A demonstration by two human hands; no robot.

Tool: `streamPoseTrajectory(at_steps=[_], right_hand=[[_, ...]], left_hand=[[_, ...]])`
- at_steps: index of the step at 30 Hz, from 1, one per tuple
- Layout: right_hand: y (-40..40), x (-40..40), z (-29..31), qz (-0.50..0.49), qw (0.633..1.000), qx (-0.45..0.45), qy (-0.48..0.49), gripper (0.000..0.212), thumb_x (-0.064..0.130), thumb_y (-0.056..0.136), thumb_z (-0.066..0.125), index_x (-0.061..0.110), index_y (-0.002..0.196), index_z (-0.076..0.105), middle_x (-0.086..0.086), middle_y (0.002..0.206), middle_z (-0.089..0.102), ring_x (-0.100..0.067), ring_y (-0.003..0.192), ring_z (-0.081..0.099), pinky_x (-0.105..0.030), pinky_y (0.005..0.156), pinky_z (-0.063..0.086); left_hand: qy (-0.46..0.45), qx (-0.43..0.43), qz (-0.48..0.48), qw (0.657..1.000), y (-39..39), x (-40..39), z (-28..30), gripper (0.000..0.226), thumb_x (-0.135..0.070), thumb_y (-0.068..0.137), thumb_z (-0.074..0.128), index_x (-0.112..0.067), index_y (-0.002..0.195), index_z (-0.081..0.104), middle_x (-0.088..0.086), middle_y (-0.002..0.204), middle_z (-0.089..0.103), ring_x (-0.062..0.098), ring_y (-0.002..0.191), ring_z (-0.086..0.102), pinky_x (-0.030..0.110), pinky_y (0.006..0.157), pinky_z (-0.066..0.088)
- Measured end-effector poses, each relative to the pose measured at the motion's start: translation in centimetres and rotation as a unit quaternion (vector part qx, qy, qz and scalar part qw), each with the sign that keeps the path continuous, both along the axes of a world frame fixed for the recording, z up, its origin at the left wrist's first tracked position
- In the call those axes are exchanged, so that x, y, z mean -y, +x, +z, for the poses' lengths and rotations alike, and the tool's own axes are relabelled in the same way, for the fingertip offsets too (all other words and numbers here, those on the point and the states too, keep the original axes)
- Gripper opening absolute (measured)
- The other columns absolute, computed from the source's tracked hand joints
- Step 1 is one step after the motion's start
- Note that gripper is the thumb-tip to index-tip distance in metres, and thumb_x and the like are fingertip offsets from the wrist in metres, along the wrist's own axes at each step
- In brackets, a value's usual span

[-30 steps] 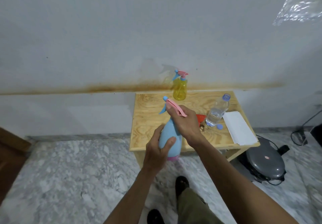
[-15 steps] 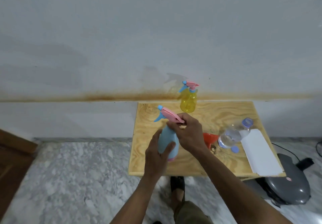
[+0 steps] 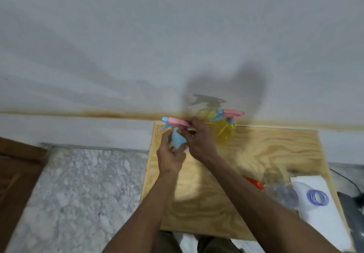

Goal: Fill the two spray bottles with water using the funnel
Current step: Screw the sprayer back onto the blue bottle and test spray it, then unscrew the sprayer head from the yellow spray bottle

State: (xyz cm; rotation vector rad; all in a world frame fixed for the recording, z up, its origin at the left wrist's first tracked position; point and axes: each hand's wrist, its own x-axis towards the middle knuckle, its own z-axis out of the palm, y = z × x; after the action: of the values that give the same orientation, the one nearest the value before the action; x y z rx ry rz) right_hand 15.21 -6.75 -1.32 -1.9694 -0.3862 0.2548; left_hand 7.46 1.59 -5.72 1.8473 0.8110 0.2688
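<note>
Hands: both met over the far left corner of the tabletop (image 3: 256, 154).
Left hand (image 3: 170, 157): fingers curled round the body of the blue spray bottle (image 3: 177, 139).
Right hand (image 3: 200, 139): gripped the bottle's pink trigger head (image 3: 175, 122) at the neck.
Yellow spray bottle (image 3: 223, 129): upright, just beyond the right hand, by the wall.
Orange funnel (image 3: 254, 182): nearer than the hands, beside the right forearm.
Clear water bottle (image 3: 283, 192): just right of the funnel, blurred.

Bare table (image 3: 266, 150) between yellow bottle (image 3: 224, 132) and funnel (image 3: 254, 181).
</note>
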Motion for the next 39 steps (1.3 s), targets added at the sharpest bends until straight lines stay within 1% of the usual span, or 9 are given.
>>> streamPoseTrajectory(at_steps=[6, 9, 11, 15, 22, 25, 31, 34, 39], right_hand=[[2.8, -2.1, -2.1, -0.011, 1.0, -0.019, -0.013, 0.015, 0.01, 0.082, 0.074, 0.014, 0.095, 0.067, 0.004, 0.083, 0.066, -0.012, 0.073, 0.059, -0.028, 0.07, 0.052], [3.6, -2.5, -3.0, -0.011, 0.999, -0.032, -0.015, 0.015, 0.01, 0.082, 0.074, 0.014, 0.095, 0.067, 0.007, 0.08, 0.063, -0.006, 0.069, 0.055, -0.01, 0.063, 0.04], [4.0, -2.6, -3.5, -0.01, 0.999, -0.033, -0.023, 0.017, 0.01, 0.083, 0.074, 0.012, 0.097, 0.066, 0.007, 0.081, 0.062, -0.006, 0.07, 0.054, -0.006, 0.062, 0.038], [4.3, -2.9, -3.6, -0.008, 0.999, -0.007, -0.038, 0.019, 0.008, 0.083, 0.074, 0.009, 0.1, 0.067, 0.007, 0.082, 0.06, -0.009, 0.07, 0.051, -0.004, 0.063, 0.037], [4.7, -3.3, -3.9, -0.003, 0.999, 0.025, -0.043, 0.022, 0.009, 0.085, 0.072, 0.008, 0.106, 0.066, -0.004, 0.093, 0.067, -0.018, 0.08, 0.061, -0.029, 0.072, 0.051], [4.3, -3.4, -3.9, -0.003, 0.999, 0.013, -0.037, 0.035, 0.004, 0.084, 0.071, 0.007, 0.118, 0.064, -0.008, 0.108, 0.068, -0.023, 0.096, 0.064, -0.038, 0.083, 0.056], [-0.4, -0.5, -3.1, -0.101, 0.994, 0.02, -0.031, 0.058, 0.002, 0.078, 0.07, 0.013, 0.133, 0.055, -0.005, 0.123, 0.063, -0.022, 0.107, 0.061, -0.032, 0.088, 0.053], [-2.4, 3.5, -2.5, -0.195, 0.98, -0.025, -0.023, 0.04, 0.006, 0.082, 0.072, 0.017, 0.119, 0.06, 0.002, 0.105, 0.064, -0.013, 0.094, 0.065, -0.038, 0.076, 0.059], [0.0, 8.5, -2.1, -0.316, 0.947, -0.059, -0.02, 0.038, 0.012, 0.086, 0.073, 0.015, 0.121, 0.059, 0.006, 0.097, 0.063, -0.011, 0.09, 0.062, -0.042, 0.081, 0.058]], left_hand=[[-0.179, 0.02, 0.107, 0.978, 4.0, -1.4, -1.8, 0.006, -0.021, 0.089, 0.067, -0.015, 0.089, 0.069, -0.004, 0.075, 0.066, 0.012, 0.06, 0.067, 0.029, 0.062, 0.047], [-0.076, -0.021, 0.058, 0.995, 5.2, -1.7, -2.9, 0.032, -0.011, 0.084, 0.074, -0.021, 0.113, 0.064, -0.01, 0.091, 0.065, -0.003, 0.074, 0.064, 0.01, 0.07, 0.047], [-0.145, -0.032, 0.063, 0.987, 5.2, -2.0, -4.6, 0.055, -0.012, 0.068, 0.082, -0.019, 0.118, 0.061, -0.009, 0.095, 0.064, -0.001, 0.078, 0.061, 0.008, 0.069, 0.047], [-0.074, -0.067, 0.051, 0.994, 5.9, -2.2, -3.9, 0.042, -0.014, 0.078, 0.077, -0.022, 0.117, 0.061, -0.015, 0.092, 0.061, -0.001, 0.078, 0.06, 0.01, 0.069, 0.047], [-0.055, -0.064, 0.095, 0.992, 6.4, -2.1, -2.7, 0.006, -0.014, 0.091, 0.068, -0.018, 0.095, 0.065, -0.009, 0.079, 0.062, -0.003, 0.061, 0.063, 0.009, 0.059, 0.048], [-0.015, -0.085, 0.042, 0.995, 5.9, -2.4, -3.7, 0.047, -0.002, 0.086, 0.07, -0.019, 0.128, 0.055, -0.013, 0.097, 0.059, -0.002, 0.081, 0.057, 0.003, 0.069, 0.039], [-0.036, -0.102, 0.044, 0.993, 5.1, -2.5, -2.7, 0.058, -0.011, 0.078, 0.081, -0.011, 0.127, 0.052, 0.002, 0.111, 0.063, 0.009, 0.08, 0.06, 0.008, 0.06, 0.043], [-0.006, -0.165, -0.004, 0.986, 3.2, -1.8, -3.5, 0.057, -0.016, 0.077, 0.082, -0.01, 0.124, 0.052, 0.011, 0.118, 0.066, 0.031, 0.107, 0.063, 0.026, 0.083, 0.05], [0.006, -0.148, -0.099, 0.984, 2.6, 2.7, -4.0, 0.062, -0.029, 0.082, 0.079, -0.007, 0.133, 0.051, 0.011, 0.131, 0.062, 0.03, 0.124, 0.057, 0.034, 0.1, 0.043]])
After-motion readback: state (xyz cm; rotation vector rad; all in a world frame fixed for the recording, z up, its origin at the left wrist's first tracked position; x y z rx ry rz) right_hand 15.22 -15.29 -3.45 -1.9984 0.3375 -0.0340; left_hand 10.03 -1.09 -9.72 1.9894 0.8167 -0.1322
